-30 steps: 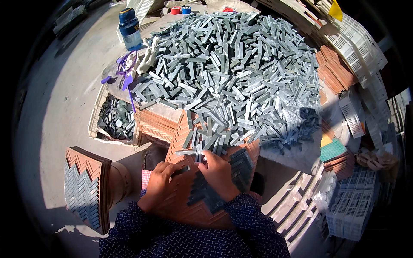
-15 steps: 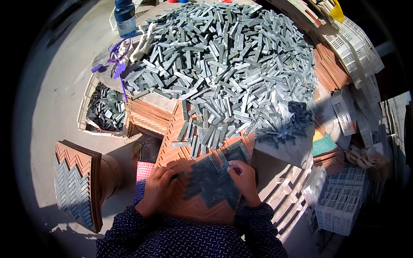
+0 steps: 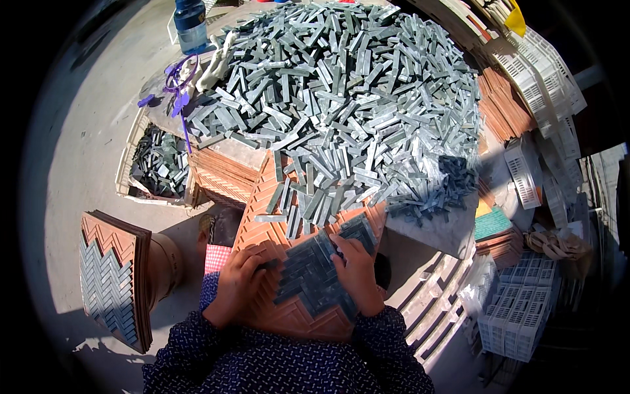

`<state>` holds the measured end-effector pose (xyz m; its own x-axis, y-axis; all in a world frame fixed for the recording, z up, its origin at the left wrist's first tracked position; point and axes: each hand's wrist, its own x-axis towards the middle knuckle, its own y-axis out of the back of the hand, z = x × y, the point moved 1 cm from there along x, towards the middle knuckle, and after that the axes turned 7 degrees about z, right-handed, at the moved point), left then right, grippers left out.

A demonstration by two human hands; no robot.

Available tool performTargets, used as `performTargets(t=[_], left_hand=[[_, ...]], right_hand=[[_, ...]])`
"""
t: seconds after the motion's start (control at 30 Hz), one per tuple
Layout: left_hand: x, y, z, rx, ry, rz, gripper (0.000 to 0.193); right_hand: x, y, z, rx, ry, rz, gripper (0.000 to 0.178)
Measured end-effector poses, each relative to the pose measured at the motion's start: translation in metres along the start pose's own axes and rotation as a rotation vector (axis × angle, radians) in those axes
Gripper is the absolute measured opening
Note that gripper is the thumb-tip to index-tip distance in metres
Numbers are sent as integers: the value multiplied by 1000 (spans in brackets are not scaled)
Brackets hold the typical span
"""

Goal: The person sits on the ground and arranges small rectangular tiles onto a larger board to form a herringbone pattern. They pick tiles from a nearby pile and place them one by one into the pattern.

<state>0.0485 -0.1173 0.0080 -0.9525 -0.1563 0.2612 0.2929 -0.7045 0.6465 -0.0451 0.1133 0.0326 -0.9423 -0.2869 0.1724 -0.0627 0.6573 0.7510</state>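
An orange herringbone-grooved tray (image 3: 292, 322) lies in front of me, tilted toward my body. Dark grey-green stone strips (image 3: 308, 272) fill a zigzag band across its middle and right. My right hand (image 3: 356, 272) is closed, thumb and fingers pressing a strip at the band's upper edge. At the tray's left side my left hand (image 3: 237, 282) is closed, a dark strip (image 3: 269, 264) poking out between its fingertips. Loose strips (image 3: 315, 203) lie over the tray's far end, spilling from a big heap of strips (image 3: 354, 79) on the table.
A stack of similar trays (image 3: 108, 282), the top one partly filled, leans at left. Behind it stands a crate of dark strips (image 3: 121, 177). A blue bottle (image 3: 190, 29), white gloves (image 3: 220, 62) and a purple cord (image 3: 180, 82) sit far left. White plastic baskets (image 3: 515, 322) are stacked right.
My right hand has moved slightly up and left, pressing down the strip that stood out from the band's upper edge. The left hand has hardly moved, its strip still between the fingers.
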Motion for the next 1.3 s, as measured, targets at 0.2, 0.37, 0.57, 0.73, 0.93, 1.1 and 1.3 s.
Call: performTargets(t=[0.2, 0.37, 0.57, 0.73, 0.93, 1.1, 1.3], left_hand=[[0, 0, -2, -2, -10, -7, 24], [-2, -4, -6, 1, -9, -6, 25], [-1, -3, -3, -2, 11, -14, 27], [0, -6, -4, 3, -31, 51, 25], [-3, -3, -9, -24, -7, 5, 24], [-5, -5, -11, -21, -28, 24, 27], [-2, -6, -11, -11, -50, 16, 27]], right_hand=[[0, -3, 10, 8, 60, -18, 25], [11, -12, 10, 17, 75, 29, 16], [30, -26, 18, 105, -62, 3, 9], [46, -33, 20, 2, -42, 9, 14], [40, -16, 15, 115, -27, 0, 11], [43, -7, 9, 66, 87, -148, 15], [32, -13, 9, -6, -48, -176, 20]])
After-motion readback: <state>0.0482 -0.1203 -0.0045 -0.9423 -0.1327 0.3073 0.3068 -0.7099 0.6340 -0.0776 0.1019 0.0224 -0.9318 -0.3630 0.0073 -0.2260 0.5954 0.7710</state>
